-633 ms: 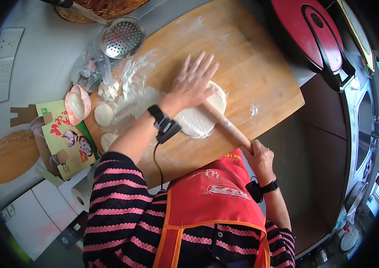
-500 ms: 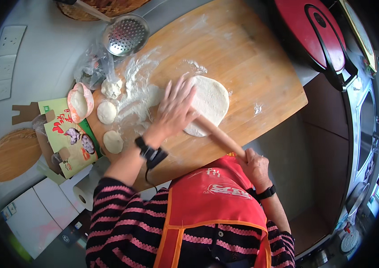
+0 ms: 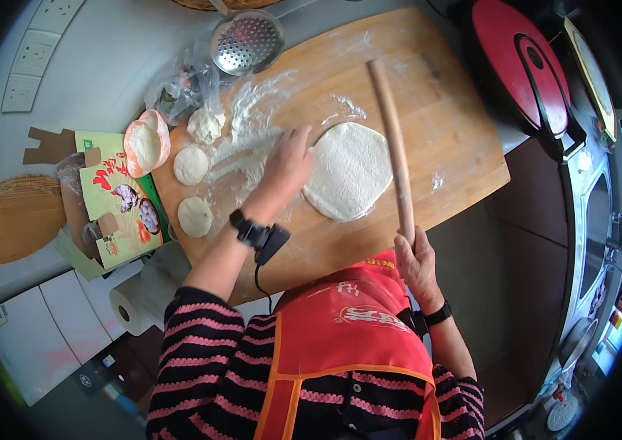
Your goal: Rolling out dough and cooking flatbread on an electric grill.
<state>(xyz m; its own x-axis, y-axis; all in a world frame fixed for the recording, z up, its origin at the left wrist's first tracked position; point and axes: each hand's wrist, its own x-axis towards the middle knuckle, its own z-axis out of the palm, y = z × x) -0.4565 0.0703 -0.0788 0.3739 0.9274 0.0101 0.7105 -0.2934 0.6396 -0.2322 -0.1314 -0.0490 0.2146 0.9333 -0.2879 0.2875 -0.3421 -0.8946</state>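
Observation:
A flattened round of dough (image 3: 349, 172) lies on the floured wooden board. My left hand (image 3: 286, 172) is at its left edge, fingers stretched out and holding nothing; whether they touch the dough is hard to tell. My right hand (image 3: 417, 264) is closed around the lower end of a wooden rolling pin (image 3: 393, 139). The pin slants up along the right side of the dough, its far end pointing away from me. To the left sit two smaller dough pieces, a smooth ball (image 3: 191, 165) and a flatter disc (image 3: 195, 217), beside a rough white lump (image 3: 206, 126).
The board (image 3: 465, 147) carries scattered flour. Along its left lie a pink bowl of flour (image 3: 146, 144), a printed carton (image 3: 116, 198) and a plastic bag (image 3: 182, 84). A perforated skimmer (image 3: 248, 42) rests at the far edge. A red electric pan (image 3: 520, 62) stands right.
The rolling pin has come off the dough and swung upright to its right. My left hand has left the pin for the dough's left edge. The whole dough round now shows.

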